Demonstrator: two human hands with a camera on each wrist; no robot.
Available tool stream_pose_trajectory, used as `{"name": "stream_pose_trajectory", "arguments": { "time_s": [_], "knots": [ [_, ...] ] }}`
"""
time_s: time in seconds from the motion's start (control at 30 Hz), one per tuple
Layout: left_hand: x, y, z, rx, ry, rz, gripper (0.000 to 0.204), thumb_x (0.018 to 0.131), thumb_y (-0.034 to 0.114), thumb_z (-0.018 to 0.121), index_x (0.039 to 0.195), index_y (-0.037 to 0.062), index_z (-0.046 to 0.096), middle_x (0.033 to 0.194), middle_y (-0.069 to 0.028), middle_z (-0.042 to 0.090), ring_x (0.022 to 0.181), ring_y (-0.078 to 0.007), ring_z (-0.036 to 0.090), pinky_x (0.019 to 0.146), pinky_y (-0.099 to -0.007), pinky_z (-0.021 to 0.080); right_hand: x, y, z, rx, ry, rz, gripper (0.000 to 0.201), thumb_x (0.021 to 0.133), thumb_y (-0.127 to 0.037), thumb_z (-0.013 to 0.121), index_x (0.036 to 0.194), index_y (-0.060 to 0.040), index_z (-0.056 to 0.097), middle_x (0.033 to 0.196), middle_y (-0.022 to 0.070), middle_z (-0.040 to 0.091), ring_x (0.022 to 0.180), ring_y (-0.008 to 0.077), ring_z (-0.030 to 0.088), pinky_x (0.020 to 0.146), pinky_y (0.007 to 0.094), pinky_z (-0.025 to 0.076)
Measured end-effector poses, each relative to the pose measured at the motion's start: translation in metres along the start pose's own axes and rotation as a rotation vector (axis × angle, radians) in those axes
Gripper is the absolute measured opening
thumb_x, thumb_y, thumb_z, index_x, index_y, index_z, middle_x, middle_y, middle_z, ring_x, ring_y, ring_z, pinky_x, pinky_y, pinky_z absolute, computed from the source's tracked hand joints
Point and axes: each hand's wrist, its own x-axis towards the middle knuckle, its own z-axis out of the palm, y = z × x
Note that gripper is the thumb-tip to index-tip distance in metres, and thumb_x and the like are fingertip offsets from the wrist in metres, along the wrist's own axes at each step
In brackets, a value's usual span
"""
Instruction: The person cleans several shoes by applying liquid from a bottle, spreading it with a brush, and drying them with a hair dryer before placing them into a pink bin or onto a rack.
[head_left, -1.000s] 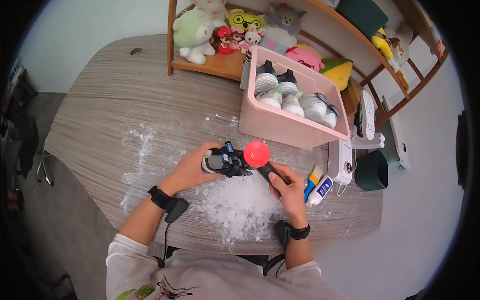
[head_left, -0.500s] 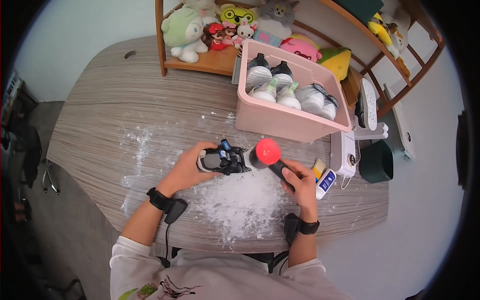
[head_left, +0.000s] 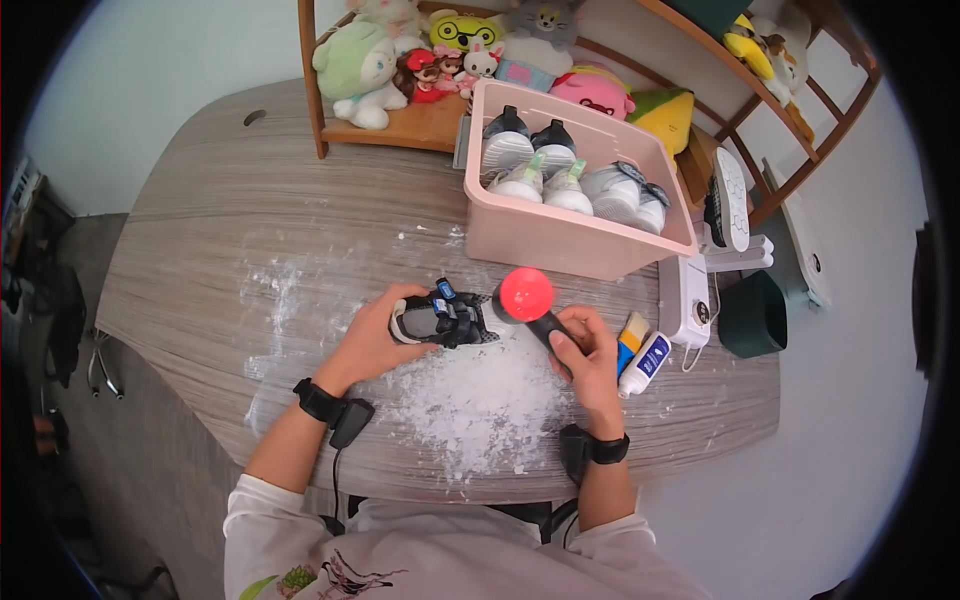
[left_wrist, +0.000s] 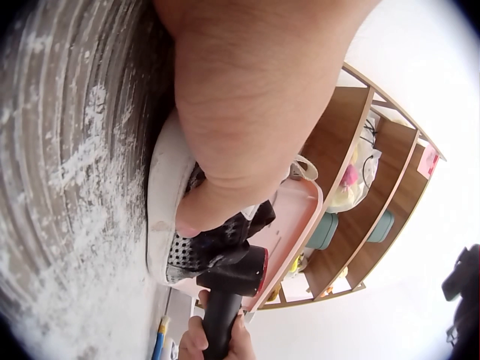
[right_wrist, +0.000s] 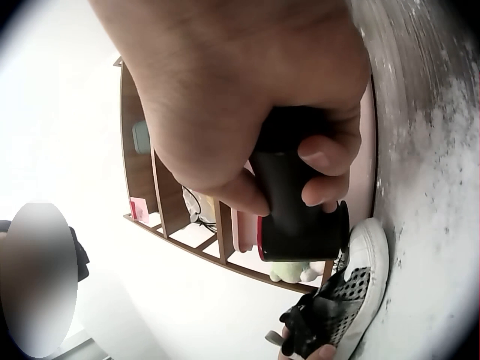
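Note:
My left hand [head_left: 372, 338] grips a black and white sneaker [head_left: 422, 320] by its heel end, thumb on the near side and fingers on the far side. The sneaker has blue tabs and black mesh, and its toe points right. In my right hand [head_left: 590, 352] is a black T-shaped handheld device [right_wrist: 296, 217], held by its handle, with a red round end [head_left: 526, 295] facing up. The device's other end is down at the sneaker's toe, largely hidden in the head view. White residue [head_left: 470, 410] covers the tabletop in front of the sneaker.
A pink bin [head_left: 570, 245] holding several shoes stands behind. To the right lie a yellow and blue brush [head_left: 631, 338] and a white tube [head_left: 645, 364]. Beyond are a white appliance [head_left: 684, 305] with a shoe above it and a dark green bin [head_left: 753, 315]. A wooden shelf [head_left: 410, 125] carries plush toys.
The right hand and the device swung slightly right, then back left, over the sneaker's toe, and the red end's tilt changed. The left hand keeps its grip. The head view has shifted a little.

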Motion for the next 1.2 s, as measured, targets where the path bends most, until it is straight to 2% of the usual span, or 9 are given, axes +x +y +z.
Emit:
{"name": "stream_pose_trajectory", "arguments": {
  "time_s": [0.07,0.17,0.37,0.6,0.7,0.77,0.97,1.2],
  "knots": [
    [0.001,-0.001,0.001,0.000,-0.005,0.013,0.067,0.070,0.019,0.089,0.127,0.0093,0.054,0.124,-0.0131,0.066,0.112,-0.0337,0.065,0.094,-0.0404,0.052,0.000,0.002,0.005,-0.024,-0.049,-0.062,0.025,0.095,-0.003,0.063,0.119,-0.0012,0.056,0.084,0.0038,0.066,0.056,0.0050,0.048,0.046,0.0206,0.031],
    [-0.001,-0.002,0.002,0.000,0.009,0.013,0.067,0.070,0.019,0.089,0.126,0.0087,0.054,0.124,-0.0130,0.066,0.112,-0.0338,0.065,0.094,-0.0403,0.052,0.001,-0.004,0.000,0.027,-0.041,0.047,0.027,0.094,-0.002,0.064,0.119,-0.0010,0.056,0.086,0.0041,0.066,0.057,0.0049,0.048,0.047,0.0206,0.032],
    [0.000,-0.004,0.003,0.032,0.024,0.062,0.067,0.070,0.019,0.089,0.127,0.0089,0.054,0.124,-0.0137,0.066,0.112,-0.0344,0.065,0.095,-0.0409,0.051,0.000,-0.003,-0.001,0.046,-0.081,0.022,0.029,0.093,0.000,0.065,0.121,-0.0014,0.056,0.089,0.0046,0.067,0.060,0.0047,0.048,0.050,0.0211,0.034],
    [0.000,-0.002,0.003,0.018,0.017,0.004,0.068,0.070,0.021,0.089,0.127,0.0086,0.055,0.123,-0.0147,0.066,0.112,-0.0343,0.065,0.095,-0.0402,0.051,0.000,0.000,-0.001,-0.005,-0.072,-0.007,0.028,0.092,-0.001,0.065,0.118,-0.0029,0.055,0.088,0.0044,0.066,0.061,0.0049,0.048,0.051,0.0207,0.035],
    [0.000,0.000,0.003,0.007,0.012,0.001,0.069,0.070,0.020,0.089,0.128,0.0086,0.054,0.123,-0.0149,0.066,0.112,-0.0337,0.064,0.096,-0.0398,0.051,0.001,0.001,-0.003,-0.020,-0.100,0.015,0.024,0.094,-0.005,0.064,0.116,-0.0045,0.052,0.084,0.0044,0.065,0.059,0.0055,0.049,0.050,0.0208,0.036],
    [-0.001,0.000,0.002,-0.005,0.010,-0.013,0.069,0.070,0.020,0.089,0.128,0.0087,0.054,0.123,-0.0149,0.066,0.113,-0.0334,0.064,0.096,-0.0396,0.051,0.002,0.002,-0.003,-0.014,-0.068,0.060,0.018,0.098,-0.010,0.062,0.112,-0.0058,0.050,0.080,0.0049,0.065,0.054,0.0060,0.048,0.046,0.0214,0.035],
    [0.000,0.000,0.003,0.000,0.011,-0.014,0.068,0.071,0.019,0.089,0.128,0.0090,0.054,0.124,-0.0151,0.065,0.113,-0.0329,0.064,0.096,-0.0398,0.050,0.005,-0.001,0.001,-0.040,0.005,0.144,0.017,0.102,-0.021,0.060,0.107,-0.0080,0.049,0.075,0.0069,0.067,0.047,0.0063,0.047,0.040,0.0224,0.032],
    [0.000,-0.003,0.002,-0.001,0.012,-0.008,0.068,0.070,0.019,0.089,0.128,0.0090,0.054,0.125,-0.0149,0.065,0.115,-0.0328,0.063,0.097,-0.0402,0.050,0.006,0.004,0.000,-0.018,0.012,0.131,0.017,0.105,-0.027,0.055,0.107,-0.0110,0.050,0.075,0.0073,0.067,0.046,0.0068,0.048,0.040,0.0221,0.033]
  ]
}}
